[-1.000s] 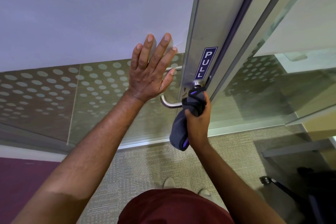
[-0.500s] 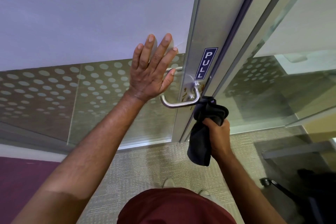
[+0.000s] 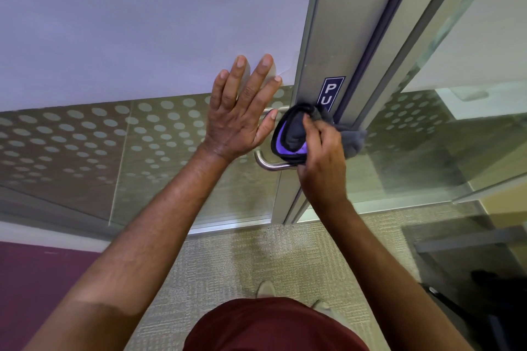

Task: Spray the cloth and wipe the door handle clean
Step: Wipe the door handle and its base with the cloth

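Observation:
A curved steel door handle (image 3: 268, 165) sticks out from the metal door frame (image 3: 333, 37); only its left bend shows. My right hand (image 3: 320, 159) grips a bunched dark grey cloth (image 3: 293, 134) with a purple side and holds it over the handle's base, hiding the lower half of the blue PULL sign (image 3: 330, 91). My left hand (image 3: 242, 114) lies flat with spread fingers against the glass door panel, just left of the handle. No spray bottle is in view.
The glass door (image 3: 114, 137) has a frosted upper band and a dotted lower band. A second glass panel (image 3: 456, 128) stands to the right of the frame. Beige carpet (image 3: 242, 259) lies below, with dark chair parts (image 3: 484, 293) at the lower right.
My right hand has brought the cloth up and left from beside the frame onto the handle's base, covering part of the PULL sign. My left hand has stayed flat on the glass.

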The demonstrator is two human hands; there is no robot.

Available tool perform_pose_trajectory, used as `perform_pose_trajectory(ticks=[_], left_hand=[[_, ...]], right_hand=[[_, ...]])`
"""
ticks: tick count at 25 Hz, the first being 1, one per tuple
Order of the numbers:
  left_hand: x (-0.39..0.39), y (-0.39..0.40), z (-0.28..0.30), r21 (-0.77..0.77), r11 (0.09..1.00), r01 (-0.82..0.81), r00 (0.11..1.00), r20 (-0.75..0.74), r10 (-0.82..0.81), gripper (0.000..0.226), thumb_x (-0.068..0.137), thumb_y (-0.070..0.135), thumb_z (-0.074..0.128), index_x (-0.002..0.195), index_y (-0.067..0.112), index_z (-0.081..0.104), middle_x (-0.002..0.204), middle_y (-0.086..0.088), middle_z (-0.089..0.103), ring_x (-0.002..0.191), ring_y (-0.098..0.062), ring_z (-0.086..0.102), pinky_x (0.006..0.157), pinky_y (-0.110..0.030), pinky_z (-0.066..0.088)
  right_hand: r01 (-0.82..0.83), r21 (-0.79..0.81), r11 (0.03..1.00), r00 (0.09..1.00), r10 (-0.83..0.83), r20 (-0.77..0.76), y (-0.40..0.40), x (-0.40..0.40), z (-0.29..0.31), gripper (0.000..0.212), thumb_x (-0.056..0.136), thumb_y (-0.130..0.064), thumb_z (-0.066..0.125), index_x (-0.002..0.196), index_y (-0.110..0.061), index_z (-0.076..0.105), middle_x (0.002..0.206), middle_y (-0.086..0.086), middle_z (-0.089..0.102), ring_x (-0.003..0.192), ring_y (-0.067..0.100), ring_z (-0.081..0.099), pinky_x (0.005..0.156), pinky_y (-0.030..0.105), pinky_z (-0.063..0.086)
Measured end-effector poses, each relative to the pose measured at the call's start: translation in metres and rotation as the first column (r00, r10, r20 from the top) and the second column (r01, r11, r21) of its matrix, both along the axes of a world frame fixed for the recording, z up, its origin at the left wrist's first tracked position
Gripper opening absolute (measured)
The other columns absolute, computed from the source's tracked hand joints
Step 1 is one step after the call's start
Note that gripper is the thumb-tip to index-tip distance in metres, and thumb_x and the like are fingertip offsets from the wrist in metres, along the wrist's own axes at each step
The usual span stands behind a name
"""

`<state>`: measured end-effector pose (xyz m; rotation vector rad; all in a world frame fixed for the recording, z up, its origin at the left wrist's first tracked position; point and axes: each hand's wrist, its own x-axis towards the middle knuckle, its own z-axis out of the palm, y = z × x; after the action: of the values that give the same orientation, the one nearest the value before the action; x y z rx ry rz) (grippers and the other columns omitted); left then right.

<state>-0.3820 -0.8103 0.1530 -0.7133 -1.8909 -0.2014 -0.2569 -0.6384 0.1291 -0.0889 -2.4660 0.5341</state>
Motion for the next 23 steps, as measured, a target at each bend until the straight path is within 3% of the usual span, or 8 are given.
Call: perform_pose_trajectory(ticks=[4, 8, 12, 15, 17, 19, 21, 23], left_hand=[[-0.001, 0.001, 0.0, 0.002, 1.0, -0.001, 1.0, -0.015, 0.001, 0.056, 0.109, 0.046, 0.044, 0.158, 0.02, 0.044, 0.176, -0.003, 0.021, 0.166, -0.025, -0.007, 0.135, -0.043, -0.002], [-0.001, 0.001, 0.0, -0.006, 1.0, 0.013, 1.0, -0.002, -0.013, 0.056, 0.109, 0.046, 0.043, 0.159, 0.02, 0.041, 0.179, 0.003, -0.003, 0.166, -0.025, -0.01, 0.135, -0.043, -0.004], [-0.001, 0.0, 0.002, -0.008, 1.0, 0.006, 1.0, 0.001, -0.006, 0.055, 0.109, 0.045, 0.044, 0.158, 0.019, 0.042, 0.177, 0.002, 0.006, 0.166, -0.025, -0.01, 0.135, -0.043, -0.003], [-0.001, 0.0, 0.002, -0.006, 1.0, 0.006, 1.0, -0.004, -0.006, 0.055, 0.108, 0.043, 0.045, 0.157, 0.018, 0.044, 0.172, -0.001, 0.026, 0.166, -0.024, -0.01, 0.135, -0.043, -0.002], [0.0, 0.0, 0.003, 0.004, 1.0, 0.001, 1.0, 0.003, -0.001, 0.054, 0.108, 0.043, 0.045, 0.157, 0.018, 0.045, 0.167, -0.007, 0.034, 0.166, -0.024, -0.01, 0.134, -0.043, -0.002], [0.001, 0.001, 0.002, 0.01, 1.0, -0.003, 1.0, 0.005, 0.003, 0.054, 0.108, 0.043, 0.045, 0.156, 0.019, 0.045, 0.165, -0.009, 0.036, 0.166, -0.024, -0.01, 0.134, -0.043, -0.002], [0.002, 0.002, 0.002, 0.009, 1.0, -0.003, 1.0, 0.011, 0.003, 0.053, 0.108, 0.042, 0.046, 0.156, 0.019, 0.045, 0.165, -0.009, 0.035, 0.166, -0.024, -0.011, 0.134, -0.043, -0.002], [0.001, 0.001, 0.002, 0.01, 1.0, 0.009, 1.0, 0.012, -0.01, 0.054, 0.108, 0.042, 0.047, 0.157, 0.019, 0.045, 0.165, -0.01, 0.035, 0.166, -0.024, -0.01, 0.135, -0.043, -0.002]], right_hand=[[-0.013, 0.057, 0.998, 0.979, 0.001, 0.206, 0.0, 0.007, -0.008, 0.066, 0.077, -0.009, 0.078, 0.14, -0.003, 0.058, 0.133, 0.015, 0.065, 0.126, 0.029, 0.059, 0.11, 0.039, 0.049], [-0.061, 0.174, 0.983, 0.978, 0.023, 0.209, -0.001, 0.002, -0.003, 0.037, 0.086, -0.021, 0.069, 0.118, -0.004, 0.07, 0.119, 0.014, 0.073, 0.119, 0.031, 0.064, 0.108, 0.042, 0.047], [-0.11, 0.175, 0.978, 0.97, 0.067, 0.234, -0.01, -0.006, 0.002, 0.015, 0.09, -0.021, 0.061, 0.094, -0.01, 0.071, 0.091, 0.01, 0.074, 0.092, 0.029, 0.065, 0.086, 0.042, 0.048], [-0.106, 0.193, 0.975, 0.912, 0.018, 0.409, -0.015, -0.015, 0.011, 0.017, 0.088, -0.031, 0.055, 0.092, -0.021, 0.068, 0.085, 0.003, 0.07, 0.085, 0.025, 0.062, 0.079, 0.038, 0.043], [-0.074, 0.098, 0.992, 0.9, 0.024, 0.435, -0.012, -0.016, 0.012, 0.014, 0.088, -0.029, 0.058, 0.094, -0.024, 0.069, 0.087, 0.002, 0.071, 0.088, 0.025, 0.065, 0.08, 0.037, 0.048], [-0.031, -0.175, 0.984, 0.927, 0.093, 0.362, -0.008, -0.007, 0.01, 0.018, 0.087, -0.02, 0.064, 0.102, -0.021, 0.073, 0.096, 0.002, 0.073, 0.096, 0.024, 0.066, 0.088, 0.038, 0.053], [-0.048, -0.51, 0.859, 0.971, 0.16, 0.178, -0.008, 0.005, 0.01, 0.033, 0.087, -0.007, 0.067, 0.119, -0.012, 0.073, 0.11, 0.003, 0.075, 0.107, 0.021, 0.068, 0.098, 0.033, 0.054], [-0.048, -0.616, 0.787, 0.996, 0.085, 0.031, -0.006, 0.011, 0.015, 0.05, 0.088, 0.002, 0.071, 0.136, -0.009, 0.063, 0.124, 0.002, 0.071, 0.115, 0.016, 0.068, 0.103, 0.027, 0.053]])
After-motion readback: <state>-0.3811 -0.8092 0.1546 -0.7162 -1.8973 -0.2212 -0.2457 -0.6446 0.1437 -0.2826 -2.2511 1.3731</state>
